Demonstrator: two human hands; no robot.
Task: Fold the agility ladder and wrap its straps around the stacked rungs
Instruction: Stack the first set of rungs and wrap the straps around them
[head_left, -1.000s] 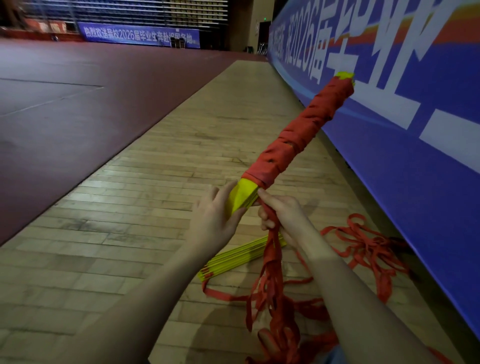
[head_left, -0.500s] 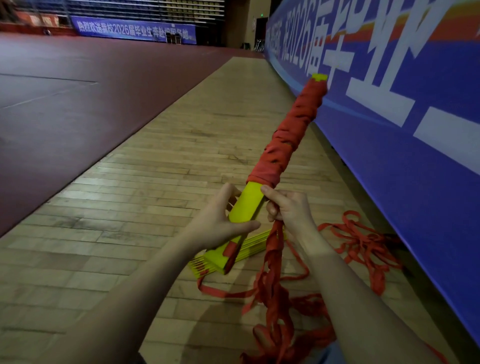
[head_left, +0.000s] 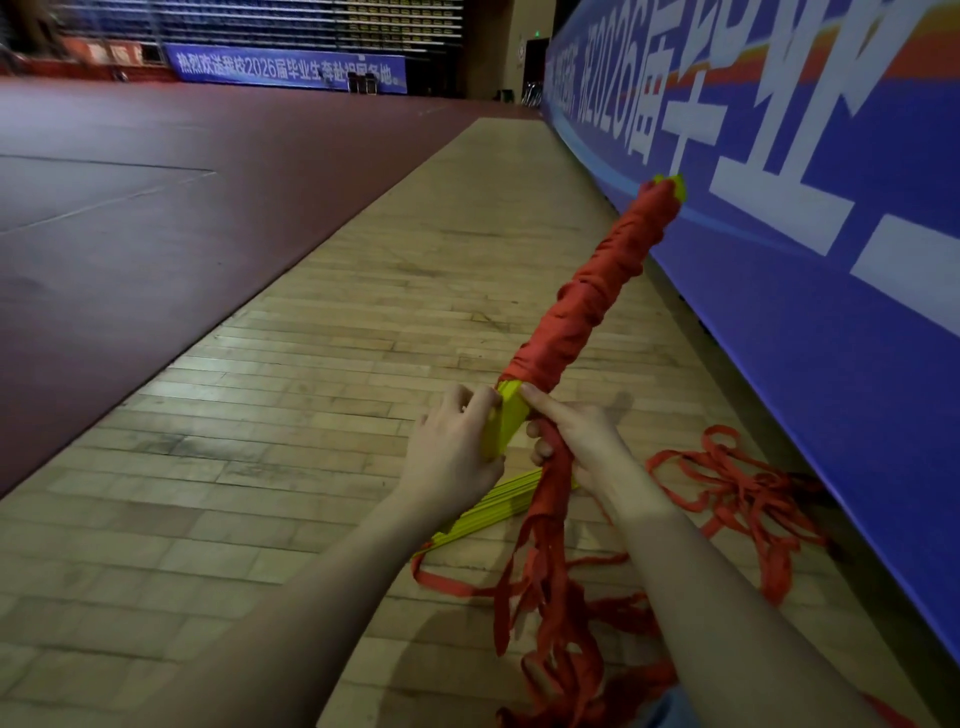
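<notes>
a bundle of stacked yellow rungs (head_left: 511, 421) is held up over the wooden floor (head_left: 311, 415), angled away and to the right toward the blue banner wall (head_left: 831, 364). most of its length is covered by wound red straps (head_left: 587, 317), so that only a short yellow stretch near the hands and a yellow tip at the far end are seen.

the left hand (head_left: 452, 452) is closed around the bare yellow end of the bundle; its fingertips are curled over the top edge, and the palm side is hidden from the camera. the right hand (head_left: 576, 441) is closed on the gathered loose straps (head_left: 553, 493) just beside the bundle, with its forefinger laid out toward the edge of the wrapping. how firmly either hand is gripping cannot be told, since the inner sides of both are turned away.

below the hands the loose straps are seen hanging in a tangled bunch, and their lower part is cut off by the bottom edge of the view. a second stack of yellow rungs (head_left: 488, 506) is seen on the floor, partly hidden behind the left forearm and the hanging straps. further red strap loops (head_left: 737, 493) lie heaped on the floor near the base of the banner wall; how they join the rest is hard to make out. the far hall is dim and blurred.
</notes>
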